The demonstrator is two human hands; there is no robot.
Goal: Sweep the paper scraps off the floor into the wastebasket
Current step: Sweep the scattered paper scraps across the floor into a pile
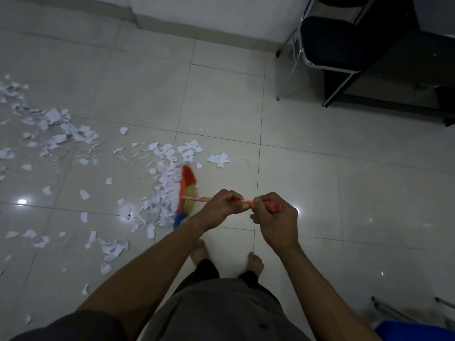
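Note:
A broom (187, 193) with an orange head and orange, yellow and blue bristles stands on the pale tiled floor just ahead of my feet. Its orange handle runs back toward me. My left hand (219, 209) grips the handle lower down, and my right hand (273, 220) grips the pink end of it. A dense heap of white paper scraps (162, 193) lies against the left side of the bristles. More scraps are scattered across the floor to the left and far left (51, 124). No wastebasket is plainly in view.
A black chair (330, 43) with metal legs stands at the upper right beside dark furniture (406, 70). A white wall base (197, 23) runs along the top. A blue object (416, 331) and metal legs sit at the bottom right corner.

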